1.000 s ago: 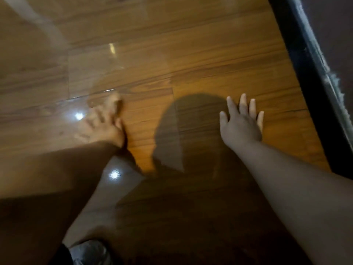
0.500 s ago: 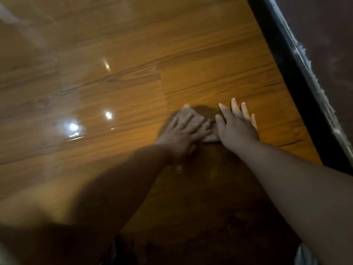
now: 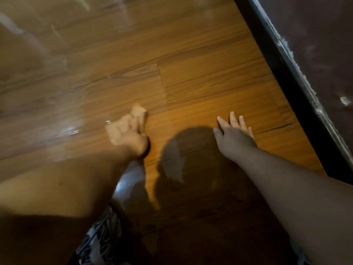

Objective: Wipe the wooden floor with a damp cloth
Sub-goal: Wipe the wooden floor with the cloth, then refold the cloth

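Wooden floor (image 3: 210, 83) fills the view, its planks running across. A dark strip (image 3: 280, 73) borders it on my right, with a dull brown surface (image 3: 315, 44) beyond. My left hand (image 3: 128, 134) is on the cloth (image 3: 138, 111), which lies on the boards out ahead of me, left of centre, one pale corner poking out past my fingertips. Motion blur smears this hand, so I cannot tell whether the fingers lie flat on the cloth or curl into it; it looks like a pressing contact. My right hand (image 3: 235, 138) is planted on bare floor well apart from the cloth, palm down, fingers straight and slightly spread, taking my weight. It holds nothing. Between the two hands falls my shadow (image 3: 191, 150). Progress, judged by the surface: the boards to the left of the cloth carry a pale wet sheen (image 3: 47, 111) with streaks and small glints, so I take that side as already wiped. The boards to the right, from the cloth across to the dark strip, look matte and evenly orange, so I take them as dry and not yet done. Floor nearest me is too deep in shadow to grade either way. Patterned fabric (image 3: 101, 240) shows at the bottom edge, below my left arm. Estimate: roughly half of the visible floor is covered, and the right-hand band along the strip remains.
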{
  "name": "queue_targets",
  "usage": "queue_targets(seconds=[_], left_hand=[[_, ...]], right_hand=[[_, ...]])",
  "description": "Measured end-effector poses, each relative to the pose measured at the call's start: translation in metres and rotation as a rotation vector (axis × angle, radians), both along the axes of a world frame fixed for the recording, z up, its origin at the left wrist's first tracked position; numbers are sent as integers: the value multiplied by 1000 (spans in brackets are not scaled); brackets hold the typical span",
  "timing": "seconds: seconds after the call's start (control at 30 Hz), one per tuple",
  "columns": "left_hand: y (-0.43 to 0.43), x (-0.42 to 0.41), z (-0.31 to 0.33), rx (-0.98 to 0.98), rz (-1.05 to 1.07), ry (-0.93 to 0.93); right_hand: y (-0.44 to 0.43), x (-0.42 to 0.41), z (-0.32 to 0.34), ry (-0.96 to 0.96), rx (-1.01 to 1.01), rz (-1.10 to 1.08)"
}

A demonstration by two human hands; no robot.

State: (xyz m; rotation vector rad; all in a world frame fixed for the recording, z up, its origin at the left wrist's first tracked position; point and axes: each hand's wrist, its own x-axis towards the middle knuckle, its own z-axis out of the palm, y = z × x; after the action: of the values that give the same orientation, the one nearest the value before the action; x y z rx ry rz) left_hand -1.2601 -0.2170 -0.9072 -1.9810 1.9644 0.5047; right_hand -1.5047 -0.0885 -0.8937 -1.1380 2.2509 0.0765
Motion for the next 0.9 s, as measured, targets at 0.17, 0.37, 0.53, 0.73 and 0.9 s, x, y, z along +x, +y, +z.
queue_targets(seconds=[0.17,0.37,0.53,0.73,0.9], left_hand=[[33,-76,19,308,-785,180],[-8,-48,17,66,-789,12],[-9,-38,20,-74,-368,118],[-5,-92,48,263,144,610],[-2,-114,94,514,410,875]], right_hand=[[14,20,6,-52,-11,9],[37,17,-4,-13,-67,85],[32,18,-3,53,-168,17],[-27,3,22,-157,-211,-256],[-81,10,61,-706,-248,-566]])
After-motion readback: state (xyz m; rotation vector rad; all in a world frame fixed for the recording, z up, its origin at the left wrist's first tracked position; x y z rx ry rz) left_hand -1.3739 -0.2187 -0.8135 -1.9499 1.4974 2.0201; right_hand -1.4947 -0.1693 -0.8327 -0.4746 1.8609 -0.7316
